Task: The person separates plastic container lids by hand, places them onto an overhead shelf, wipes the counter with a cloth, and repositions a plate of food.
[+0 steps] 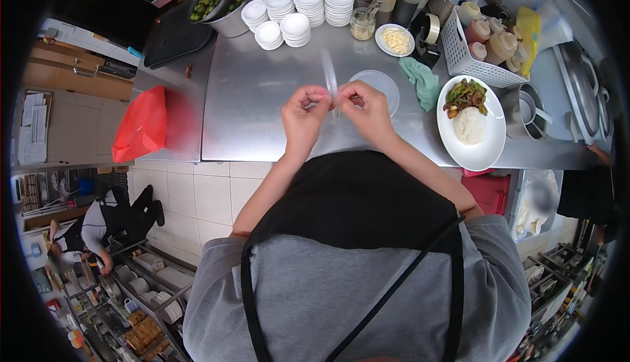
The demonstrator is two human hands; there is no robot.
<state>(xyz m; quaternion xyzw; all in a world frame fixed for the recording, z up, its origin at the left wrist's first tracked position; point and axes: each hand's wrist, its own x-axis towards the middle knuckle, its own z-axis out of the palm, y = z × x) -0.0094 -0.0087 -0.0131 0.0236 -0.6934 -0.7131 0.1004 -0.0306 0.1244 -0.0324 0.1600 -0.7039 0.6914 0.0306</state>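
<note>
Both hands are pinched close together over the steel counter (pixel 262 106). My left hand (pixel 306 113) grips the left side of a thin, clear plastic lid (pixel 329 72), seen almost edge-on and slightly blurred. On its other side, my right hand (pixel 365 109) pinches the same piece near its lower end. Just behind my right hand lies a round clear plastic container (pixel 384 86), partly hidden by that hand. Farther right, an oval white plate (pixel 446 142) carries white rice (pixel 468 126) and a stir-fry with green vegetables (pixel 466 97).
Stacked small white dishes (pixel 308 1), a glass jar (pixel 362 24) and a bowl of chopped garlic (pixel 396 39) line the back. A green cloth (pixel 421 83) and a sauce-bottle basket (pixel 462 50) are right; a red bag (pixel 141 126) is left. Another person (pixel 105 221) is at lower left.
</note>
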